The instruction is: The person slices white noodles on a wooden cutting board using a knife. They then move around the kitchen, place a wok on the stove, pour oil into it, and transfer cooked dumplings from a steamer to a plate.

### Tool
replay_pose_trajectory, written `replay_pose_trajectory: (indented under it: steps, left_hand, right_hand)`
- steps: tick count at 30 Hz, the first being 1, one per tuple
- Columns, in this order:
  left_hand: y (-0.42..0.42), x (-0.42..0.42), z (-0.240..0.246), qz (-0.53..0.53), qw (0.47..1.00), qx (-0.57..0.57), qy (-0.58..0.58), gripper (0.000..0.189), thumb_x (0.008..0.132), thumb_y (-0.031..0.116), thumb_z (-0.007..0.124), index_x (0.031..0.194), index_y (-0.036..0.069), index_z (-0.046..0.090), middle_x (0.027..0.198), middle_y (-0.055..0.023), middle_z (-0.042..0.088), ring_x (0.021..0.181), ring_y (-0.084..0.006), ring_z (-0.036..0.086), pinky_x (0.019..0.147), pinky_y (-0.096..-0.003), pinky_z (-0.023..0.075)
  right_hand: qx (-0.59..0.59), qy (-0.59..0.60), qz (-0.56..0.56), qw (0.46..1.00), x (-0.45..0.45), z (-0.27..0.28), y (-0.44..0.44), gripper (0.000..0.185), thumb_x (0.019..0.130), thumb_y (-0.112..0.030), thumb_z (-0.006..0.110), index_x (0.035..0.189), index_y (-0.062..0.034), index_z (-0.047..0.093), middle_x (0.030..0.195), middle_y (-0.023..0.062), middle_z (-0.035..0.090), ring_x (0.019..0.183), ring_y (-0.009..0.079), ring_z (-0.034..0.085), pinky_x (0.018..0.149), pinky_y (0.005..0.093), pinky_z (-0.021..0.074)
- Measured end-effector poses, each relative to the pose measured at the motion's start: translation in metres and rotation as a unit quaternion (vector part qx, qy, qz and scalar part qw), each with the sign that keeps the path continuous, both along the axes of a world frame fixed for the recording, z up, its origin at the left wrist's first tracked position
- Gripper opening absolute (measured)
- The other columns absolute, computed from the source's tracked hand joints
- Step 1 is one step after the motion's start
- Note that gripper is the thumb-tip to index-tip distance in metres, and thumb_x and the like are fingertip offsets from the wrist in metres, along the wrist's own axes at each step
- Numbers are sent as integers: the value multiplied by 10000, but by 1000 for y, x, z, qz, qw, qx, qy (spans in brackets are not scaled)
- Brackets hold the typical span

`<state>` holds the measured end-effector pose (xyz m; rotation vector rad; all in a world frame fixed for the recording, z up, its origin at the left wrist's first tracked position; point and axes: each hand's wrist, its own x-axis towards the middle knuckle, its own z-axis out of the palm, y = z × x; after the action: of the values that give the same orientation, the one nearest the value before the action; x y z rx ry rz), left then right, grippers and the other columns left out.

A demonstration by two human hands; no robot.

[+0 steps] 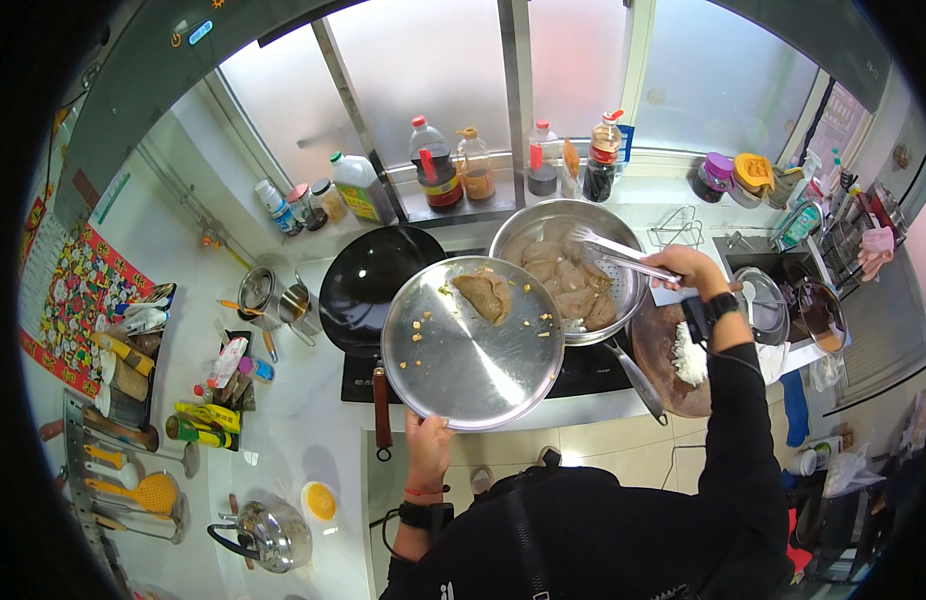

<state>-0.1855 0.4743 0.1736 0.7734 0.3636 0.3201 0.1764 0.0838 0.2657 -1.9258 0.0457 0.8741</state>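
My left hand [428, 444] grips the near rim of a round stainless steel tray [470, 375], held over the hob's front edge. One brownish dumpling [484, 296] lies near the tray's far edge, with small food bits scattered on the metal. In my right hand [688, 268] is a pair of metal tongs [620, 250], whose tips are over the steamer. The perforated steel steamer [629, 289] holds several similar dumplings [572, 281]. Left of it stands a black wok [373, 281] with a wooden handle, partly behind the tray.
Right of the steamer, a round wooden board [658, 360] bears chopped white food [688, 356]. A pan handle [639, 379] juts out over the counter edge. Sauce bottles [437, 169] line the windowsill. A kettle [275, 534] stands at the lower left, a sink [793, 262] at the right.
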Motion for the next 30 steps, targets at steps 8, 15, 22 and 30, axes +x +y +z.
replay_pose_trajectory:
  steps: [8, 15, 22, 30]
  left_hand:
    - [-12, -1, 4, -5, 1000, -4, 18, 561, 797, -111, 396, 1338, 36, 417, 1274, -144, 528, 1143, -288, 571, 971, -453, 504]
    - [-12, 0, -4, -44, 923, 381, 4, 474, 836, -88, 420, 1290, 44, 453, 1176, -104, 547, 1024, -209, 585, 879, -376, 533]
    - [-22, 24, -12, -64, 997, 28, 37, 505, 858, -66, 421, 1335, 100, 421, 1197, -86, 554, 1023, -219, 601, 850, -418, 541]
    - [-32, 28, -10, -59, 998, -5, 36, 486, 820, -94, 432, 1275, 74, 464, 1119, -74, 565, 949, -184, 605, 775, -378, 571]
  right_hand:
    - [20, -33, -44, 998, 8, -29, 51, 244, 907, -226, 680, 870, 15, 691, 586, 59, 634, 363, 101, 485, 329, 235, 360]
    - [90, -86, -45, 991, -52, 10, 26, 238, 921, -214, 662, 790, -16, 657, 588, 33, 613, 387, 83, 493, 349, 220, 364]
    - [158, -64, 47, 984, -130, 49, 34, 198, 934, -205, 653, 813, -49, 634, 621, 4, 630, 406, 39, 496, 365, 176, 359]
    - [8, -213, 185, 959, -162, 59, 83, 312, 855, -277, 739, 1000, -5, 685, 675, 58, 635, 594, 130, 588, 558, 297, 460]
